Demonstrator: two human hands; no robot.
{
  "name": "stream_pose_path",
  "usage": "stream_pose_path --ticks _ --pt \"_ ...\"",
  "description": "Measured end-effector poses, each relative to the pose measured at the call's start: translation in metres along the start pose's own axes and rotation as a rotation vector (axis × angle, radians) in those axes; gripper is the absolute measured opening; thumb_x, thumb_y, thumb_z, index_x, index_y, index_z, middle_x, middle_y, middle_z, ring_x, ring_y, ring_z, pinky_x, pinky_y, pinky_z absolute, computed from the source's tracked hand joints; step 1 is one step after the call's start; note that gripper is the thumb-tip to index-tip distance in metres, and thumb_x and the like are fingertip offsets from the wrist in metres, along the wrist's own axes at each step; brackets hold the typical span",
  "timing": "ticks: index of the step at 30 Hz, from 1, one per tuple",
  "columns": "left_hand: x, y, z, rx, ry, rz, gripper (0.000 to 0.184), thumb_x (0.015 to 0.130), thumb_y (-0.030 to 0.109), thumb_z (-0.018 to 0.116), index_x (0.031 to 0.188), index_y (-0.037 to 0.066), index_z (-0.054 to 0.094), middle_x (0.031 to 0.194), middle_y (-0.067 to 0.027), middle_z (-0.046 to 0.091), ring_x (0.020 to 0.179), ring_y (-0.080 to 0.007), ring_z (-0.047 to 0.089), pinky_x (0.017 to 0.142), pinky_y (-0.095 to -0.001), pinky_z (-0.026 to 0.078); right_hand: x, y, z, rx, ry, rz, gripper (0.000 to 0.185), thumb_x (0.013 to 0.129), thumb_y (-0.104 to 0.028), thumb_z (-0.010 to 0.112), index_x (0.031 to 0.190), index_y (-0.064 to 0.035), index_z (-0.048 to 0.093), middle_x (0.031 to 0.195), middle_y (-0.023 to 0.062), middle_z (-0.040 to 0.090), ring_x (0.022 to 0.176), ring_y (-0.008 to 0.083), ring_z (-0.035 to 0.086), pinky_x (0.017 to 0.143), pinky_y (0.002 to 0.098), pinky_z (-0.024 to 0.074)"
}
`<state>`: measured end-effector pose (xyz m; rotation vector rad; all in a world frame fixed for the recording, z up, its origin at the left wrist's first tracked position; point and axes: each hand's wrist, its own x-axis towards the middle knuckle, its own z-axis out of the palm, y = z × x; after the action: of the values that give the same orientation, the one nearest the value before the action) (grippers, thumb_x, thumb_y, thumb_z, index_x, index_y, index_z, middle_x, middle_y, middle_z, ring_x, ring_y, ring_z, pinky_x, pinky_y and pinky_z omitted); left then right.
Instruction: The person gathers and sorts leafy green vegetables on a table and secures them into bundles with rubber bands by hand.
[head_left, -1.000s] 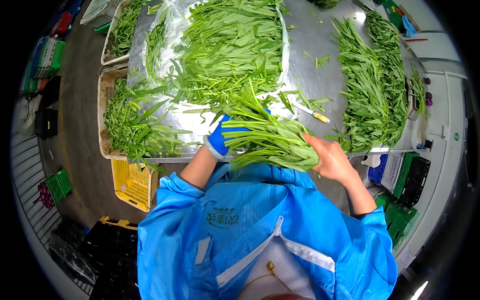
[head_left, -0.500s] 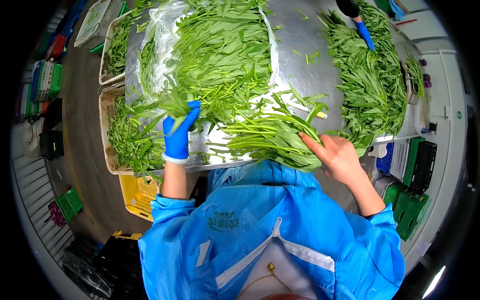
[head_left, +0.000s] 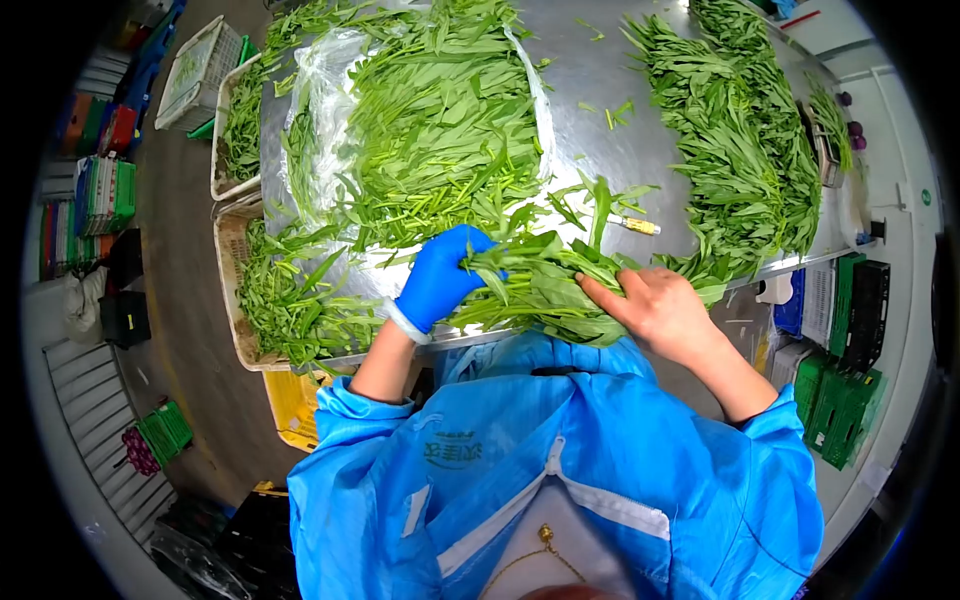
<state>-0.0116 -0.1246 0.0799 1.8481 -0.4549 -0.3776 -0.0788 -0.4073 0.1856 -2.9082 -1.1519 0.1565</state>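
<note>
A bunch of water spinach (head_left: 555,290), long leaves and green stems, lies at the table's front edge between my hands. My left hand (head_left: 442,278), in a blue glove, is closed on leaves and stems at the bunch's left end; its fingertips are partly hidden by leaves. My bare right hand (head_left: 662,312) grips the leafy right end, index finger stretched along the top. Just beyond is a thick layer of water spinach (head_left: 450,120) on clear plastic sheeting (head_left: 325,95). A small tool with a yellow-and-white handle (head_left: 640,226) lies behind the bunch.
The metal table (head_left: 590,90) bears another long pile of water spinach (head_left: 745,150) on the right. Along the left side stand a cream crate (head_left: 228,280) of loose greens, a second crate (head_left: 218,150) and a yellow crate (head_left: 290,410) below. Green crates (head_left: 840,410) are stacked at right.
My left hand has moved right from the loose greens near the left crate to the bunch, closing on it. My right hand stays on the bunch. Another person's gloved hand has left the right pile.
</note>
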Motion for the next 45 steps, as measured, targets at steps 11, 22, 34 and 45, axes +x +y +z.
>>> stream_pose_path --ticks 11,22,34,45 --pt "0.003 -0.027 0.017 0.134 -0.163 -0.046 0.032 0.077 0.014 0.076 0.104 0.0 0.065 0.094 -0.011 0.066 0.082 -0.019 0.062 0.074 -0.0313 0.049 -0.004 0.005 0.011 0.078 0.135 -0.071 0.055 0.073 -0.012 0.053 0.127 -0.0115 0.053 0.065 0.0052 0.048 0.051 0.0189 0.054 0.045 0.0326 0.0448" --pt "-0.001 -0.026 0.007 -0.583 -0.085 -0.371 0.027 0.093 0.016 0.054 0.112 -0.002 0.058 0.09 -0.0059 0.062 0.081 -0.0161 0.06 0.075 -0.0295 0.048 -0.019 0.014 0.038 0.093 0.138 -0.006 0.053 0.074 -0.013 0.052 0.126 -0.0092 0.054 0.063 0.0067 0.051 0.049 0.0208 0.056 0.043 0.0357 0.046" --pt "-0.035 -0.09 -0.088 1.19 -0.357 -0.523 0.025 0.082 0.027 0.068 0.099 0.009 0.066 0.101 -0.0126 0.067 0.086 -0.0292 0.065 0.074 -0.0413 0.052 -0.036 0.035 0.009 0.081 0.163 0.164 0.061 0.07 -0.011 0.057 0.13 -0.0131 0.051 0.068 0.0067 0.052 0.053 0.0223 0.056 0.047 0.0366 0.0452" --pt "0.017 0.004 -0.016 -0.513 -0.285 -0.323 0.037 0.087 0.019 0.063 0.123 0.009 0.061 0.106 -0.0022 0.065 0.09 -0.0079 0.056 0.081 -0.0248 0.045 -0.001 0.019 0.001 0.012 0.142 -0.023 0.059 0.068 -0.006 0.056 0.127 -0.017 0.055 0.07 0.0045 0.045 0.058 0.0196 0.051 0.052 0.0335 0.0444"
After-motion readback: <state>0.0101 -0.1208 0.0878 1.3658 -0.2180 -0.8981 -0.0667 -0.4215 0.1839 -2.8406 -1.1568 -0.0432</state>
